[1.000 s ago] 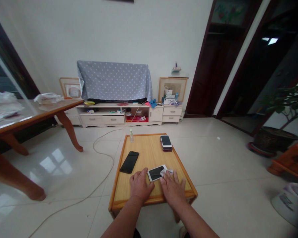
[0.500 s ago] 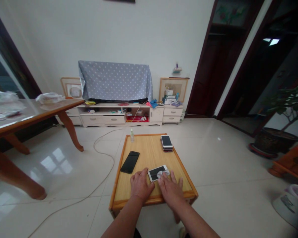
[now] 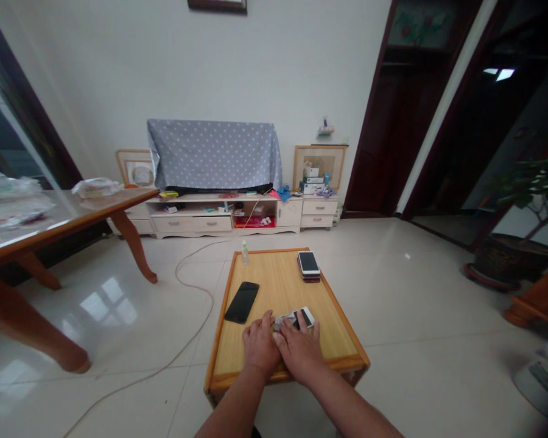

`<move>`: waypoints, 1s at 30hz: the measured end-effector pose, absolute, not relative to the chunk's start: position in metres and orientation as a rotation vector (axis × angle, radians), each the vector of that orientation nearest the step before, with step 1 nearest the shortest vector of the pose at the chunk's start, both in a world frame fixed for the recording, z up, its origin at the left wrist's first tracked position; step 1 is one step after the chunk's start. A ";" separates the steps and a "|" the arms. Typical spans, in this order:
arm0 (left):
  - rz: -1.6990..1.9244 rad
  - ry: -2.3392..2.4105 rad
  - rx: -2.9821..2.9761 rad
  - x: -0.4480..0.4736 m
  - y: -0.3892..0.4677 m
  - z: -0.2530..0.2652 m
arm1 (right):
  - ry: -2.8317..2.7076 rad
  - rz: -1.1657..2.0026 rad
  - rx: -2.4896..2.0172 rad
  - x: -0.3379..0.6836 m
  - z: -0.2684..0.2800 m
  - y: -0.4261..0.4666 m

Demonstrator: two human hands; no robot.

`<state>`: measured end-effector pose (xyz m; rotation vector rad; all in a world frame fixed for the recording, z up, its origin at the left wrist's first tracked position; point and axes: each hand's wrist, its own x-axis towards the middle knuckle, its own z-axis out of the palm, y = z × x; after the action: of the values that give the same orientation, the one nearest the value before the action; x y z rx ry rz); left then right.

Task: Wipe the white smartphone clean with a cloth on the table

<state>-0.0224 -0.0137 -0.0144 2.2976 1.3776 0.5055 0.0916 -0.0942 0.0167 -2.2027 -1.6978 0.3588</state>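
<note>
A white phone (image 3: 307, 316) is laid on the worktop (image 3: 278, 280), partly covered by a cloth (image 3: 283, 319) pressed beneath the right hand (image 3: 299, 350), fingers spread; whether the cloth is pinched cannot be told. The left hand (image 3: 259, 344) is set at the phone's near left end, its grip unclear. Near the far left corner a clear bottle (image 3: 245, 254) is stood, its contents indistinct. Small items (image 3: 265, 221) are held in the cabinet's (image 3: 192, 225) open compartments.

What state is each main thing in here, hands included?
White phone: flat, screen up, partly covered
Cloth: crumpled, on that phone
Right hand: spread over the cloth
Left hand: at that phone's left end
Black phone: flat
Phone stack: piled, top screen up
Bottle: upright
Polka-dot sheet: draped
</note>
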 end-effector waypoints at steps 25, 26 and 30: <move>0.463 1.349 2.337 -0.025 -0.015 -0.012 | -1.670 0.445 -2.232 0.083 0.012 -0.099; 0.456 1.337 2.338 -0.025 -0.015 -0.012 | -1.669 0.449 -2.243 0.082 0.013 -0.098; 0.494 1.347 2.329 -0.024 -0.016 -0.012 | -1.658 0.411 -2.265 0.093 0.010 -0.093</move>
<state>-0.0237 -0.0157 -0.0121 2.3287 1.3472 0.4940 0.0929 -0.0933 0.0096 -2.2653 -1.6579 0.4107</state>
